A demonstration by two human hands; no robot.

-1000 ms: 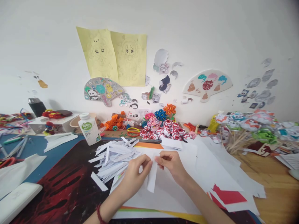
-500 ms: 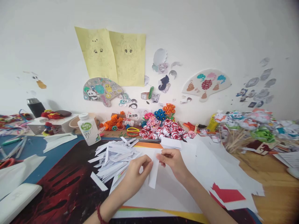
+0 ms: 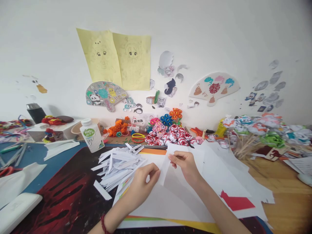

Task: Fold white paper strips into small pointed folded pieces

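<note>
A narrow white paper strip [image 3: 166,169] slants between my hands above large white sheets [image 3: 182,203]. Pinched fingers of my right hand [image 3: 182,162] hold it near its upper end. My left hand [image 3: 145,178] is closed, thumb and index finger pressed together beside the strip's left edge; whether they grip anything is too small to tell. A heap of cut white strips [image 3: 119,165] lies to the left of my left hand, with one loose strip [image 3: 102,189] lower down.
A white bottle [image 3: 92,136] stands behind the heap. Red-and-white paper flowers [image 3: 175,136] lie along the back. Red paper [image 3: 237,201] rests on white sheets at the right. A white case [image 3: 19,211] and scissors [image 3: 8,170] are at the left.
The strip has moved up and right with my right hand. Its lower end no longer hangs below my left hand's fingers as far. The view has shifted slightly.
</note>
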